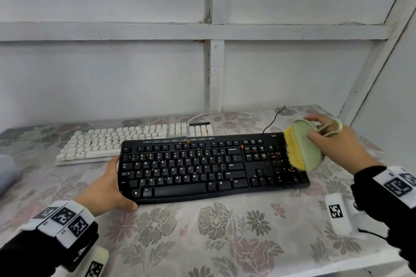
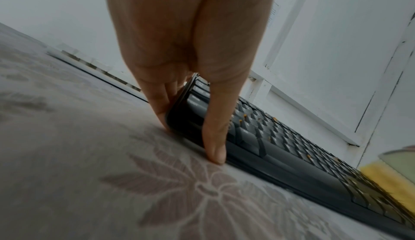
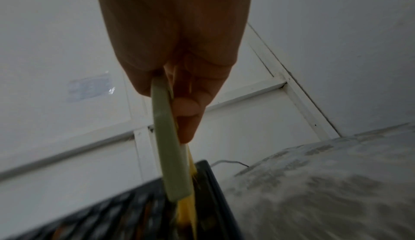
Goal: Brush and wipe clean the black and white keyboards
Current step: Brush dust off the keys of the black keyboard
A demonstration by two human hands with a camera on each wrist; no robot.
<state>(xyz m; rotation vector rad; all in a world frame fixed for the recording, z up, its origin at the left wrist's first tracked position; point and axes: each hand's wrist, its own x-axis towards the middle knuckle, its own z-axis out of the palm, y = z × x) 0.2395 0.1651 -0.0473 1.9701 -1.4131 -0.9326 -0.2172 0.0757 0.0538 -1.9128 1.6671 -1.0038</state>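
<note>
From the head view, the black keyboard [image 1: 213, 167] lies on the flowered tablecloth [image 1: 225, 231], orange crumbs [image 1: 194, 173] scattered over its keys; the white keyboard [image 1: 126, 139] sits just behind it; the left hand [image 1: 110, 184] clasps its left end, and the right hand [image 1: 333, 141] grips the brush [image 1: 301, 146], bristles on the number pad.

The left wrist view shows fingers [image 2: 215, 137] curled round the keyboard's edge.

The right wrist view is blurred; the bristles seem splayed; a hard sweep could flick crumbs onto the white keyboard.
</note>
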